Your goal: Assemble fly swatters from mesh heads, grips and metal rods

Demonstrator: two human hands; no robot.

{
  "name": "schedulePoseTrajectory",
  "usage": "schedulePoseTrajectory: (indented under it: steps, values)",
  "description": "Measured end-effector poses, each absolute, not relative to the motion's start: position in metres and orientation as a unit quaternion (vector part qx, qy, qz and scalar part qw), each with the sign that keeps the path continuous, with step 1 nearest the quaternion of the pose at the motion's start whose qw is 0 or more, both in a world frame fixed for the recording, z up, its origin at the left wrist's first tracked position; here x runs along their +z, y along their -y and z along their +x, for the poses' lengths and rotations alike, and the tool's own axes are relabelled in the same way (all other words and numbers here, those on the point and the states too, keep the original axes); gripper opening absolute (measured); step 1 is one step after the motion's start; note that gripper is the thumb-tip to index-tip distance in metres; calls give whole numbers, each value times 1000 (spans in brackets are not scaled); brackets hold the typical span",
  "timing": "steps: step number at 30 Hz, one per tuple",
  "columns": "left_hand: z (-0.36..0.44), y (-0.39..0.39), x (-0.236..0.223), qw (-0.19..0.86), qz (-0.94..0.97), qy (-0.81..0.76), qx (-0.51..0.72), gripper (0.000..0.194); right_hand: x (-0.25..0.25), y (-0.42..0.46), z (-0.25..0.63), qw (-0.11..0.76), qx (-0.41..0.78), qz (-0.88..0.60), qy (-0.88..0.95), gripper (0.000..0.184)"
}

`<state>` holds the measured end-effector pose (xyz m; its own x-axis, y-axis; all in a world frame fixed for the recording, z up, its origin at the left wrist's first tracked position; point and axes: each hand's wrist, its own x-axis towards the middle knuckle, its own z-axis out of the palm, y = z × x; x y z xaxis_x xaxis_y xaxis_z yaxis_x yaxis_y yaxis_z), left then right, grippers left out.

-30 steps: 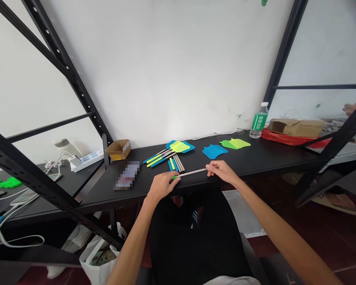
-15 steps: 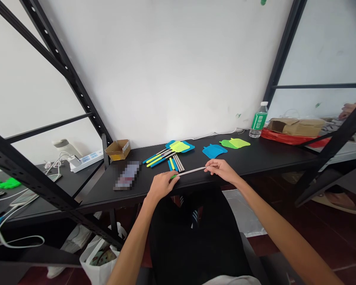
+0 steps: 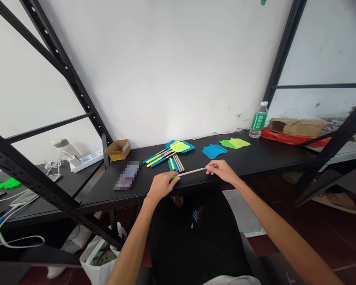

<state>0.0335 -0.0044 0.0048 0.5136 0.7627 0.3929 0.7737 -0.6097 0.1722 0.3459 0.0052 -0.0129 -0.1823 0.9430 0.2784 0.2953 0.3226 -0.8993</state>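
Observation:
My left hand is closed around the green grip of a fly swatter handle. Its thin metal rod stretches level to my right hand, whose fingertips pinch the far end. Just beyond lie loose metal rods beside short blue and yellow grips. Several fly swatters with blue and yellow handles rest behind these, their yellow and blue heads overlapping. To the right are separate swatter heads: a blue one, a green one and a yellow-green one.
A small cardboard box and a blurred-out flat object lie left on the black table. A water bottle stands back right near a red bag. Black metal posts frame both sides.
My right hand has shifted very slightly to the right at the rod's end. My left hand and the things on the table look the same.

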Motion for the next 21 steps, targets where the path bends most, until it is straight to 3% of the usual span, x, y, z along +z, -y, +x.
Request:
schedulePoseTrajectory:
  steps: [21]
  values:
    - [33,3,4,12,-870,441,-220,41,-13,-6,345,472,405,-420,661,25]
